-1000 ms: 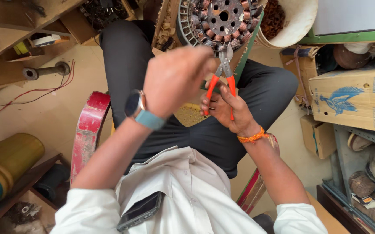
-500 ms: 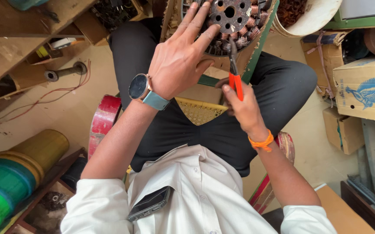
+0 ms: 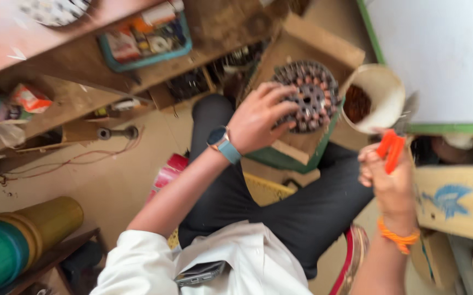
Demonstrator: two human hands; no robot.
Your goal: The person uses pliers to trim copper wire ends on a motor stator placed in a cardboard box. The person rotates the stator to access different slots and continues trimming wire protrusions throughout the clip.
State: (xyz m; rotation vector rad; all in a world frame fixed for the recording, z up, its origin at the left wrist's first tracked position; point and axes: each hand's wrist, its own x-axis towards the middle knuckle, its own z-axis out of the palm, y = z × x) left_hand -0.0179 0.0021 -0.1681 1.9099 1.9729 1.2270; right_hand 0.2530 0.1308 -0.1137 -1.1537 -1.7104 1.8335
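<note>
Head view, blurred pliers [image 3: 393, 143] seemingly upright, right hand [image 3: 390, 180].

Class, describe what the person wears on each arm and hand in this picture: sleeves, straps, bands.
The left hand is bare, with a dark round-faced watch on a light blue strap at the wrist. The right hand is bare too, with an orange band around its wrist. White sleeves are pushed up.

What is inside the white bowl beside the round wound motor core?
The white bowl holds a reddish-brown heap, too blurred to identify. Its near wall hides the bottom. The right hand, holding orange-handled pliers, is just below it.
</note>
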